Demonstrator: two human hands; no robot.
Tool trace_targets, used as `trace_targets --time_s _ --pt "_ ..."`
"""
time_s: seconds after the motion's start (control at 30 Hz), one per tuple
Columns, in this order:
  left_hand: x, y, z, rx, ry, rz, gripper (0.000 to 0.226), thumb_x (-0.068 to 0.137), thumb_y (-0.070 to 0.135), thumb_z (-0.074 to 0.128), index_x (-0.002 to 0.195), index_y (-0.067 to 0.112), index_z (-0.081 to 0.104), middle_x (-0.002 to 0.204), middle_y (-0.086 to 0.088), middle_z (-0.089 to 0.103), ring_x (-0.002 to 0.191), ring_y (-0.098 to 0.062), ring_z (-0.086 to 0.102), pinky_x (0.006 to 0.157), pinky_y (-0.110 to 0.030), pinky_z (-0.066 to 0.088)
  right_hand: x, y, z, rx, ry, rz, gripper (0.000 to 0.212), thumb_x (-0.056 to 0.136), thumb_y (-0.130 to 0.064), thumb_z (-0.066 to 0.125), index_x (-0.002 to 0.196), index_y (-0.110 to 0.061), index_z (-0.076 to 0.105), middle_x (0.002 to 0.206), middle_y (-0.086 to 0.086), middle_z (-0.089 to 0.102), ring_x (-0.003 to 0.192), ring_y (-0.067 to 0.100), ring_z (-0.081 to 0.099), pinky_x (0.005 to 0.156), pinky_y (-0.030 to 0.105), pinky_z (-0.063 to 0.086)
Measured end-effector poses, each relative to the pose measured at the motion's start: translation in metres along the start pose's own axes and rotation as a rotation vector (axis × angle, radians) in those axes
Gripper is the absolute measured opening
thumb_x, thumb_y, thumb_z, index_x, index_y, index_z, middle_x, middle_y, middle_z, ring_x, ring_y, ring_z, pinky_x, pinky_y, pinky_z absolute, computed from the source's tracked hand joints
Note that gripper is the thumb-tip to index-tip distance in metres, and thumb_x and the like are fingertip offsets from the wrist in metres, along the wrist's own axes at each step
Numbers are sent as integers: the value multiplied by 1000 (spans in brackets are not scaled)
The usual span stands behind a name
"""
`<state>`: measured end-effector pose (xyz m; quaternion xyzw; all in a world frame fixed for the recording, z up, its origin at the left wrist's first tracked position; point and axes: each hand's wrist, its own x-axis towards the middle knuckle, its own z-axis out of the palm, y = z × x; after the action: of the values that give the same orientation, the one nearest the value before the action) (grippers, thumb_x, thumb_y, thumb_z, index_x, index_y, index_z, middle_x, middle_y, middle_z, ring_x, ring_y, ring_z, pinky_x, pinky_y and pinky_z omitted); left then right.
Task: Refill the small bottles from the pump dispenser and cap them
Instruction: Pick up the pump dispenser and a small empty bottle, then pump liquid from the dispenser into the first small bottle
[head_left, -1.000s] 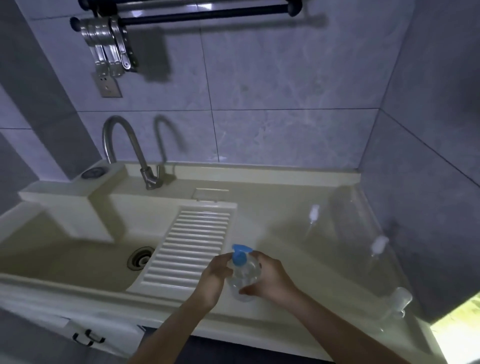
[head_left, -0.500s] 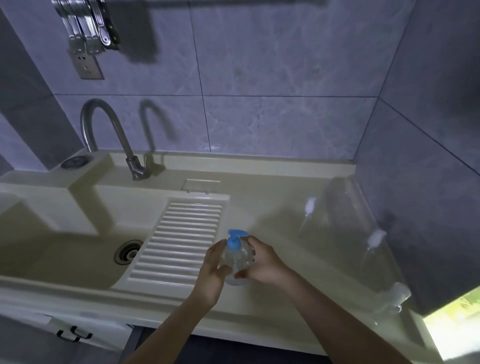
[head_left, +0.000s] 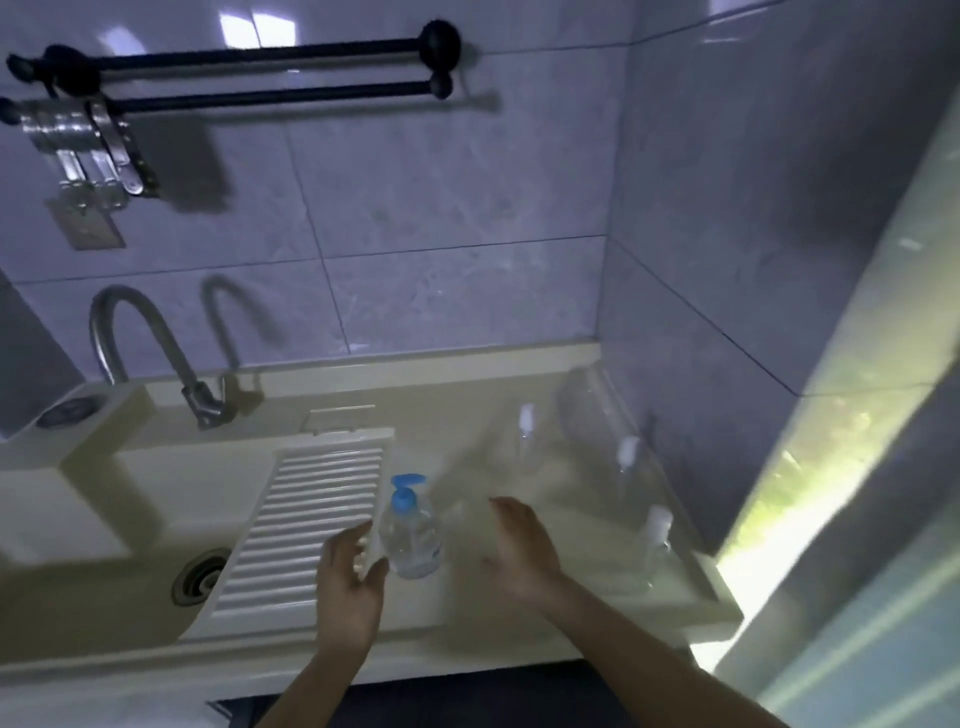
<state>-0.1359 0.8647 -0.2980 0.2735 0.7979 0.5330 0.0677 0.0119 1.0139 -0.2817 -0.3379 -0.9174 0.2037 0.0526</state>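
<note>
Pump dispenser (head_left: 411, 530) stands upright on the cream surface (head_left: 467, 613) beside the ribbed washboard (head_left: 306, 525). My left hand (head_left: 349, 582) cups its side, fingers loosely spread; my right hand (head_left: 522, 553) hovers apart, fingers relaxed. Small bottles (head_left: 631, 499) stand right.

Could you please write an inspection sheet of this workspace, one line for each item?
Surface: cream counter beside the sink basin with ribbed washboard.
Job's things: pump dispenser with blue pump, upright on the counter; three clear small bottles with white tops to its right.
Clutter: nothing seen.
Grippers: left hand open, close beside the dispenser, contact unclear; right hand open, apart from it.
Cables: nothing seen.
Surroundings: faucet, grey wall tiles, black towel rail, metal clips, wall socket.
</note>
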Motion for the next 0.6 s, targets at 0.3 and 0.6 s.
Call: trace_targets --time_s 0.3,0.6 --pt "-38 50 32 -331 -119 -48 15 90 -7 51 93 2 63 96 -10 61 84 -24 55 69 -6 43 -54 69 -62 -255 565 -20 55 75 -41 43 110 -5 65 115 16 64 111 35 60 98 39 39" --pt "-55 67 66 -250 -419 -163 19 96 6 48 90 15 62 106 -5 59 71 -12 57 56 -14 42 -83 99 -67 -96 283 480 48 96 -46 46 130 -14 37 123 13 47 112 31 53 86 39 49"
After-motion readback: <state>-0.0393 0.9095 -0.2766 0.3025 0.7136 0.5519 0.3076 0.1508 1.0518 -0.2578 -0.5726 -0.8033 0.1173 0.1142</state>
